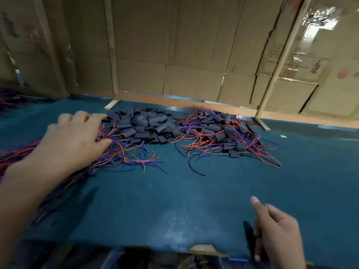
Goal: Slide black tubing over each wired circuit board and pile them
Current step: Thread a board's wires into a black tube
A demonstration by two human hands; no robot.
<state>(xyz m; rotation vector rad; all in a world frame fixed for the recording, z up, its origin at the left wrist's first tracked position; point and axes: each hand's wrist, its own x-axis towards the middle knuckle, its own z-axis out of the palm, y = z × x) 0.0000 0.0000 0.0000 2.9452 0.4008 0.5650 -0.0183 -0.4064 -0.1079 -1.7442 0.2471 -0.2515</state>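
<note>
A heap of short black tubing pieces [144,124] lies at the middle back of the blue table. To its right sits a pile of sleeved boards [223,133] with red and blue wires sticking out. A bundle of bare wired boards [128,154] spreads from the left edge toward the middle. My left hand [73,136] reaches over that bundle, blurred, with its fingers spread and its fingertips resting on the wires beside the tubing heap. My right hand [275,233] is near the front edge, its index finger straight, its thumb and other fingers pinching a black tubing piece [249,235].
The blue table [174,206] ends at a chipped front edge [202,248]. Cardboard sheets on wooden strips [174,55] wall off the back. More wires [11,98] lie at the far left. A small green scrap [283,136] lies at the right.
</note>
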